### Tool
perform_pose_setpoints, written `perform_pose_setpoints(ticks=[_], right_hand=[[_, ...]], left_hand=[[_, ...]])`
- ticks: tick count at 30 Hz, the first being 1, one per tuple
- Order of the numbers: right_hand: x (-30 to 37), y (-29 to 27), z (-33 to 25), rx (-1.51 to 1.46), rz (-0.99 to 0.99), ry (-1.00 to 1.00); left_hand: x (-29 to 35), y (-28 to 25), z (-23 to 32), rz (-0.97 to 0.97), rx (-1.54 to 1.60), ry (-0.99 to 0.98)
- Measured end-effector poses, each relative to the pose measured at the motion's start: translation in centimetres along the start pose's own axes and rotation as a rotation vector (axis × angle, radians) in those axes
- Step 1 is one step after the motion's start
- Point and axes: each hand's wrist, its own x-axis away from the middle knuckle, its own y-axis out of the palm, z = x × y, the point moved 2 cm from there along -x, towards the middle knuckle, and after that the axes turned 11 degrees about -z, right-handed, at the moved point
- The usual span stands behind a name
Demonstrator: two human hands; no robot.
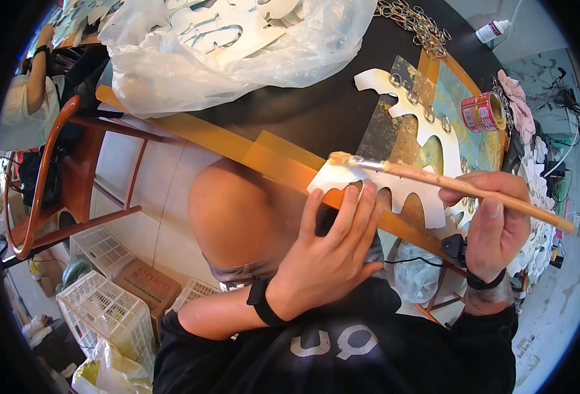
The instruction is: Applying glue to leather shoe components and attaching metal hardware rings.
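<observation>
My right hand (500,213) grips the long wooden handle of a paintbrush (428,176). The brush lies slantwise, its yellowish bristles at the upper edge of a white cut-out piece (332,178) by the table edge. Fingertips of my left hand (336,243) rest flat on the lower edge of that piece, fingers stretched and spread. To the right is a curved white cut-out section (446,141) with notches and metal rings along it; whether it joins the piece under my fingers, I cannot tell. An open red tin (482,112) stands tilted in view beyond it.
A clear plastic bag (171,69) of white cut-outs covers the table's far left. Linked metal rings (428,29), a small white bottle (491,31) and a pink cloth (517,102) lie at the far right. A wooden chair (79,154) and white crates (109,308) stand left; another person's arm (38,82) shows beyond.
</observation>
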Motion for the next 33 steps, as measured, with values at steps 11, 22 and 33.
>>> perform_pose_setpoints(ticks=[11,22,33], right_hand=[[0.6,-0.8,0.1,-0.069,-0.028,0.011],[1.8,-1.9,0.6,-0.018,0.037,0.009],[2.2,-1.5,0.9,-0.07,0.024,-0.031]], left_hand=[[-0.1,-0.1,0.2,-0.004,-0.012,-0.012],[-0.2,0.1,0.6,-0.013,-0.012,-0.015],[-0.2,0.2,0.8,-0.016,-0.046,-0.03]])
